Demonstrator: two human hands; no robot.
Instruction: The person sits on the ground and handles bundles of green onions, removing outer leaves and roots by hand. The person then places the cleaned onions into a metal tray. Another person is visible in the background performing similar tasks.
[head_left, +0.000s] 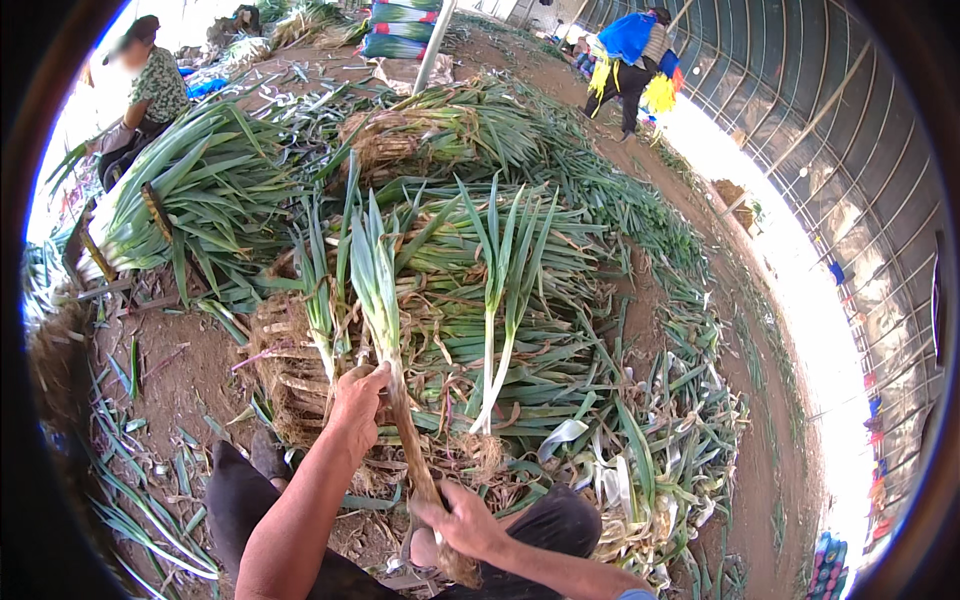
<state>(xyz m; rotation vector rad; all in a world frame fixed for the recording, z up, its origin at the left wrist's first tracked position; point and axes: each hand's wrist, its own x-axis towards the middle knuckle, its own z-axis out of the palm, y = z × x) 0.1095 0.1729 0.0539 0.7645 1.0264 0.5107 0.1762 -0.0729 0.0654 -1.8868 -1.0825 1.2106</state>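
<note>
My left hand (358, 409) grips a large green onion (409, 427) where its green leaves start. Its lower shaft is brown with dry outer skin and slants down towards me. Near the shaggy root end, my right hand (466, 523) has its thumb and fingers around the same stalk. A thinner green onion (320, 322) stands just left of my left hand; I cannot tell whether that hand also holds it. Two peeled green onions (489, 367) with clean white shafts lie on the heap of unpeeled green onions (540, 322), whose roots (289, 367) point left.
Peeled green onions (187, 187) fill a metal rack at left, near a seated person (154, 82). Another bundle (420, 135) lies beyond the heap. Stripped skins (637, 487) litter the right. A person (634, 67) carries coloured material farther back. Packed bundles (397, 30) stand by a pole (435, 45).
</note>
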